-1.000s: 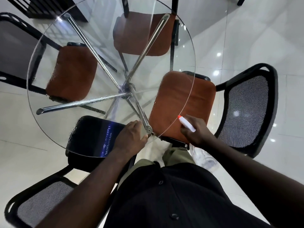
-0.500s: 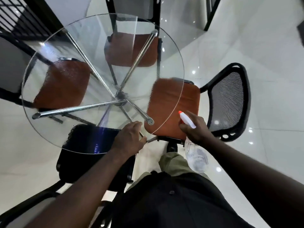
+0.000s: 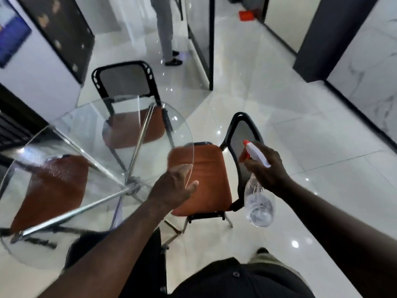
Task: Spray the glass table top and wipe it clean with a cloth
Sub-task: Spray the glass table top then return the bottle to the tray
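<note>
Head view, left to right. Blue panel (image 3: 10, 33) on the white wall at far left, blurred. Round glass table top (image 3: 90, 134) fills the left half, with droplets or streaks on its left part. Chrome legs (image 3: 71, 214) beneath it meet at a hub (image 3: 132, 186). An orange chair seat (image 3: 49, 190) shows through the glass at left. A black mesh-back chair (image 3: 125, 81) stands at the far side, its orange seat also under the glass.

Left hand (image 3: 174, 188) is at the table's right rim, fingers straight and slightly spread, holding nothing. Cannot tell if it touches the glass.

Just right of the rim is another orange-seat chair (image 3: 204, 179), its front edge tucked under the glass and its black mesh back turned away from the table.

Right hand (image 3: 268, 168) is wrapped round the neck of a clear spray bottle (image 3: 258, 196). The bottle has a white head with a red nozzle tip and red trigger, one finger at the trigger. It hangs off the table, right of the rim and apart from it, in front of that chair's back and over the floor. Nozzle points up and left.

White glossy floor tiles (image 3: 311, 130) carry light reflections. At the back, another person's legs (image 3: 165, 29) stand near a black-framed glass partition (image 3: 211, 50). A small red object (image 3: 246, 15) sits on the far floor, and a dark pillar (image 3: 328, 35) stands at right.
</note>
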The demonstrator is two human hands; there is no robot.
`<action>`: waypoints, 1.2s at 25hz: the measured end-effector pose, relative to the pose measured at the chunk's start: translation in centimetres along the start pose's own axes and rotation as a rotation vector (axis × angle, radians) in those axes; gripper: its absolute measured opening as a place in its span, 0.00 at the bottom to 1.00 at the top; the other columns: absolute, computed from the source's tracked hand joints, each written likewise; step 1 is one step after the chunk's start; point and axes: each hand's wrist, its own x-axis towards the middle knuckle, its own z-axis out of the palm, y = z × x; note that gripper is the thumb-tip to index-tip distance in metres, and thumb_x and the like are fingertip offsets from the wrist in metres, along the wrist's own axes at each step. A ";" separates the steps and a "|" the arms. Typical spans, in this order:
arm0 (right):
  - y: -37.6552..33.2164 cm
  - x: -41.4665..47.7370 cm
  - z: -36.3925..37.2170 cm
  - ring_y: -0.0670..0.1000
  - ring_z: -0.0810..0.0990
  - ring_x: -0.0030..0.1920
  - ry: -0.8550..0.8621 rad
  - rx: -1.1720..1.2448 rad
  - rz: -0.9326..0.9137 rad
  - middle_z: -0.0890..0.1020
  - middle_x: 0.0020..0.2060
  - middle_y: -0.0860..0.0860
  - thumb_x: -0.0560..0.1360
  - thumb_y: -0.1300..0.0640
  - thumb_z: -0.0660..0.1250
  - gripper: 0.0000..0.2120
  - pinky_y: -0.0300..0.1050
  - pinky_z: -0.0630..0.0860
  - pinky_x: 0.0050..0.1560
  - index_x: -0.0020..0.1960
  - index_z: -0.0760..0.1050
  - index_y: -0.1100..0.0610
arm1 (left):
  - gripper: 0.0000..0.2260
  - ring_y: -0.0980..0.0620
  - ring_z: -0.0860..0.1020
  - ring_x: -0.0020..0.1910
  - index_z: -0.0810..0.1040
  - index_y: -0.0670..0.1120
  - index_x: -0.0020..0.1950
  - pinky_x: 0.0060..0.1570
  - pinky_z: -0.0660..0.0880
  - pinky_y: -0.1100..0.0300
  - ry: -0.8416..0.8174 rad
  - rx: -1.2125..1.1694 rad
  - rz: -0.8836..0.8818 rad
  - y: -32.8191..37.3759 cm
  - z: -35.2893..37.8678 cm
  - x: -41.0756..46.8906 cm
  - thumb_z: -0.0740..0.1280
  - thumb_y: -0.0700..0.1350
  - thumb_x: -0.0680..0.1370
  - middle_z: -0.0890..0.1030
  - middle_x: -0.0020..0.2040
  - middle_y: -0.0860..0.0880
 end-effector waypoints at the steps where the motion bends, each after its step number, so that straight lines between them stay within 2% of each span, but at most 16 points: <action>1: 0.1 0.2 -2.3 0.56 0.82 0.43 0.047 -0.003 -0.002 0.85 0.41 0.55 0.68 0.53 0.66 0.11 0.47 0.78 0.46 0.46 0.81 0.57 | 0.28 0.49 0.78 0.68 0.74 0.48 0.75 0.67 0.76 0.53 0.011 0.000 0.057 1.9 -0.3 1.3 0.69 0.59 0.79 0.79 0.70 0.47; 4: 1.5 1.4 -9.9 0.59 0.81 0.41 0.156 -0.003 -0.001 0.84 0.41 0.56 0.69 0.55 0.67 0.09 0.59 0.79 0.47 0.45 0.79 0.58 | 0.26 0.52 0.78 0.68 0.76 0.50 0.73 0.69 0.75 0.53 0.038 0.016 0.200 8.5 -0.6 5.8 0.67 0.62 0.79 0.80 0.69 0.51; 5: 2.0 1.9 -12.7 0.59 0.80 0.40 0.184 -0.005 0.001 0.84 0.41 0.55 0.70 0.56 0.67 0.07 0.60 0.80 0.47 0.45 0.79 0.58 | 0.26 0.52 0.78 0.68 0.76 0.52 0.72 0.68 0.75 0.53 0.050 0.033 0.223 11.0 -0.6 7.5 0.66 0.63 0.78 0.81 0.68 0.52; 8: 3.4 2.8 -20.6 0.56 0.81 0.40 0.238 0.000 0.008 0.85 0.41 0.53 0.72 0.55 0.68 0.06 0.53 0.79 0.46 0.44 0.79 0.57 | 0.23 0.49 0.80 0.64 0.79 0.50 0.70 0.65 0.77 0.52 0.054 0.003 0.284 18.3 0.0 11.8 0.71 0.58 0.78 0.83 0.64 0.49; 10: 4.9 3.1 -26.1 0.54 0.81 0.40 0.263 -0.004 0.010 0.85 0.42 0.53 0.72 0.55 0.69 0.05 0.51 0.78 0.46 0.44 0.79 0.57 | 0.23 0.48 0.79 0.66 0.79 0.47 0.70 0.67 0.75 0.55 0.056 0.012 0.335 23.2 1.1 14.7 0.73 0.55 0.78 0.83 0.65 0.48; 13: 7.3 4.0 -33.0 0.50 0.80 0.39 0.275 -0.005 0.008 0.85 0.42 0.53 0.73 0.58 0.70 0.04 0.45 0.76 0.45 0.45 0.79 0.57 | 0.23 0.50 0.77 0.68 0.79 0.49 0.71 0.67 0.73 0.57 0.059 0.010 0.362 28.8 3.0 18.4 0.73 0.56 0.78 0.81 0.68 0.51; 15: 8.7 5.3 -36.4 0.54 0.80 0.40 0.276 -0.023 0.021 0.85 0.42 0.53 0.73 0.57 0.69 0.05 0.45 0.76 0.46 0.46 0.79 0.58 | 0.23 0.52 0.77 0.67 0.78 0.52 0.71 0.65 0.76 0.54 0.063 0.014 0.365 31.3 4.2 20.8 0.71 0.59 0.78 0.81 0.67 0.53; 18: 11.1 8.3 -39.9 0.59 0.81 0.42 0.281 -0.034 0.010 0.85 0.42 0.54 0.71 0.58 0.69 0.07 0.50 0.78 0.45 0.47 0.79 0.60 | 0.24 0.53 0.76 0.69 0.78 0.52 0.71 0.64 0.75 0.53 0.036 0.022 0.383 33.7 5.8 25.3 0.68 0.63 0.78 0.80 0.68 0.55; 20: 13.2 11.5 -41.2 0.58 0.81 0.43 0.274 -0.050 0.023 0.85 0.42 0.52 0.71 0.58 0.68 0.07 0.50 0.79 0.48 0.47 0.79 0.59 | 0.26 0.53 0.76 0.69 0.78 0.53 0.70 0.64 0.75 0.52 0.038 0.017 0.374 34.3 7.2 29.4 0.65 0.65 0.77 0.81 0.68 0.55; 22: 15.2 15.5 -41.5 0.59 0.83 0.45 0.253 -0.080 0.013 0.85 0.43 0.50 0.71 0.58 0.68 0.06 0.51 0.79 0.49 0.48 0.79 0.58 | 0.24 0.53 0.76 0.69 0.78 0.52 0.71 0.64 0.74 0.55 0.049 -0.017 0.333 34.1 8.7 33.9 0.68 0.63 0.78 0.81 0.68 0.55; 25: 16.8 21.5 -41.0 0.56 0.82 0.43 0.261 -0.120 0.003 0.85 0.43 0.50 0.70 0.58 0.67 0.06 0.46 0.76 0.43 0.47 0.79 0.56 | 0.23 0.52 0.76 0.69 0.78 0.53 0.71 0.63 0.75 0.55 0.070 -0.074 0.277 32.9 10.2 39.7 0.70 0.60 0.79 0.80 0.68 0.55; 30: 16.4 33.8 -39.0 0.60 0.80 0.42 0.099 -0.090 -0.049 0.85 0.43 0.50 0.71 0.60 0.67 0.05 0.51 0.76 0.43 0.47 0.80 0.57 | 0.22 0.52 0.76 0.68 0.79 0.52 0.70 0.62 0.72 0.59 0.123 -0.107 0.148 30.2 7.8 47.8 0.70 0.60 0.79 0.81 0.67 0.54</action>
